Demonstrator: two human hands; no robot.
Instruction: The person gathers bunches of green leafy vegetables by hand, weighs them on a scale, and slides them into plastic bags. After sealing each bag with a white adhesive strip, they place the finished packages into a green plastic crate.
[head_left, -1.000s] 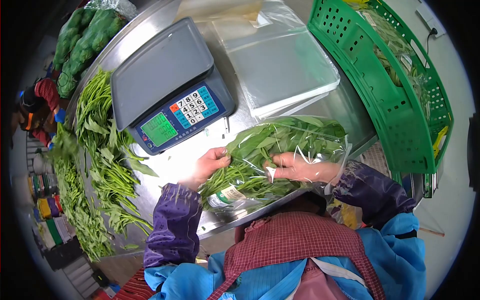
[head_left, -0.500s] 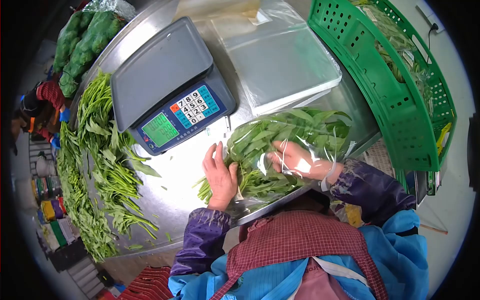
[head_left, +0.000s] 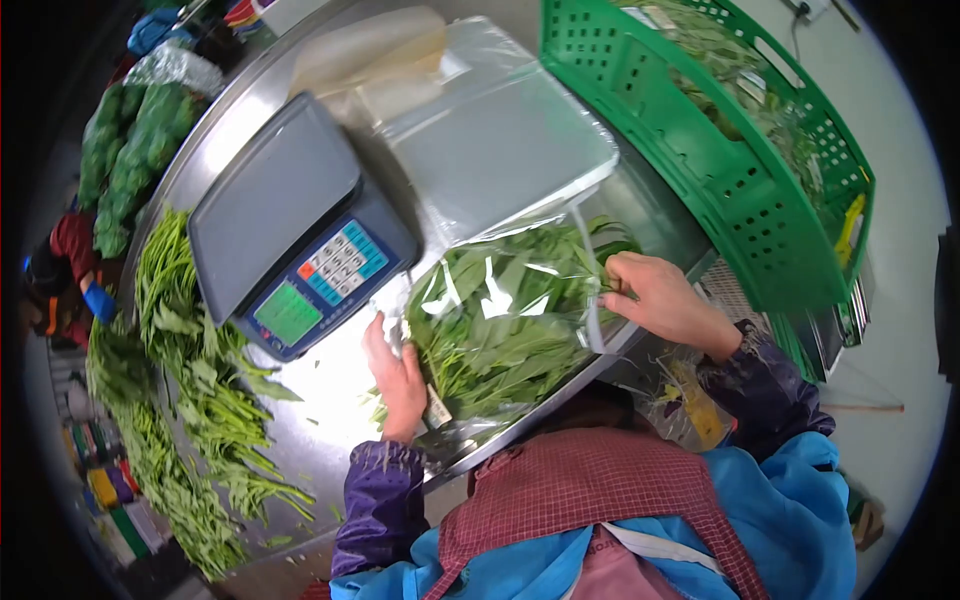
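Note:
A clear plastic bag (head_left: 510, 300) filled with leafy green stems lies flat near the front edge of the metal table. Its opening faces right, where some leaves (head_left: 612, 240) stick out. At that open end, the fingers of my right hand (head_left: 665, 300) are pinched together on the bag's edge or the leaves; which of these they grip is partly hidden. My left hand (head_left: 398, 375) rests at the bag's left end, fingers apart, beside a small label (head_left: 437, 408). Just beyond my left hand stands the grey scale (head_left: 300, 240) with its green display lit.
Loose leafy greens (head_left: 200, 370) lie along the table's left side. A stack of flat clear bags (head_left: 500, 130) is behind the filled bag. A green crate (head_left: 700, 160) holding bagged greens stands at the right. A co-worker's blue glove (head_left: 98, 300) shows at far left.
My right hand has come out of the bag and moved right to its open end. The greens now lie further inside the plastic. The whole view has shifted.

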